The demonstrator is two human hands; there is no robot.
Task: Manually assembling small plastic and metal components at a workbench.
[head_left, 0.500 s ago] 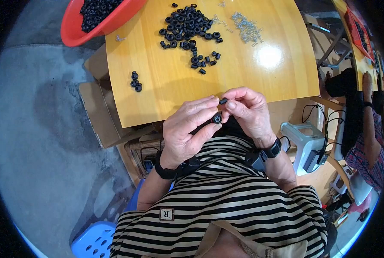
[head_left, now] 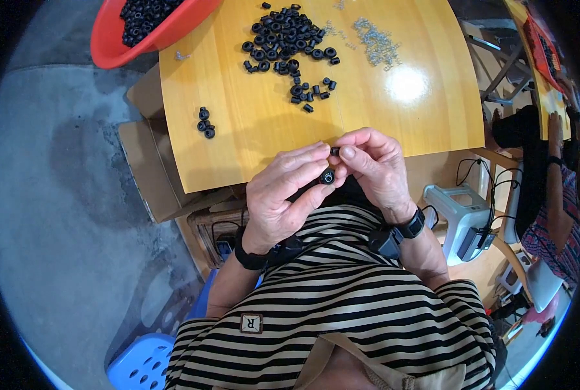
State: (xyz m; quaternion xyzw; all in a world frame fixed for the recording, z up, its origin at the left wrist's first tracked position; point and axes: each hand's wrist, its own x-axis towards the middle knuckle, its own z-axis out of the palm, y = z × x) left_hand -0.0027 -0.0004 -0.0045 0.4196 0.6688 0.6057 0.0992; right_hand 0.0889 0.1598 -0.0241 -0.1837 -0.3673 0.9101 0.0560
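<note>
Leftward, a red basin point(head_left: 166, 39) of black parts point(head_left: 146, 19) partly hides the table point(head_left: 426, 123).

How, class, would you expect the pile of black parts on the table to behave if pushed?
The pile of black parts would probably scatter, since many lie loose. Some may roll, having round sides. They might slide too, as the table looks glossy.

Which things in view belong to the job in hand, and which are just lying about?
Appear to belong:
black round part in the left hand
small black piece in the right hand
pile of black parts
red basin
probably the small clear pieces

Just lying about:
cardboard box
white stool
blue plastic seat
</note>
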